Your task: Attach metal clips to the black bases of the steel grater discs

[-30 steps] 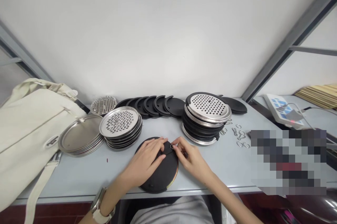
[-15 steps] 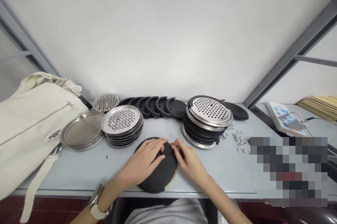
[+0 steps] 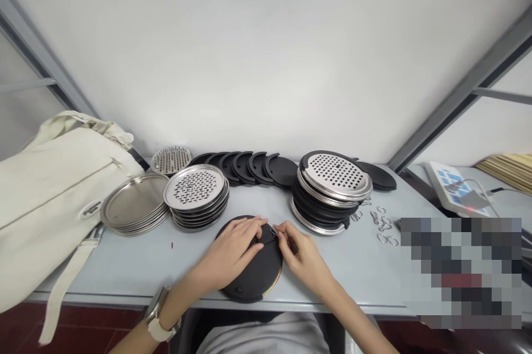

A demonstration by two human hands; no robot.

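Observation:
A round black disc [image 3: 253,276] with a thin gold-coloured edge at its lower right lies flat near the table's front edge. Across its upper left part rests my left hand [image 3: 233,249], fingers spread and palm down. My right hand [image 3: 301,254] pinches a small metal ring [image 3: 273,231] at the disc's upper right rim. Behind and to the right rises a stack of black and silver discs [image 3: 332,193], topped by a perforated metal plate [image 3: 336,172]. Several loose rings [image 3: 381,224] lie beyond it.
To the left are a stack of grater plates [image 3: 197,193], a stack of plain metal plates [image 3: 135,201] and a cream bag [image 3: 62,188]. Overlapping black discs [image 3: 280,170] line the wall. A white power strip [image 3: 455,188] lies at the right; a blurred patch covers the lower right.
The whole view has shifted slightly, so things appear a little further right. Both hands keep their places on the disc, and slightly more of the ring shows at my right fingertips.

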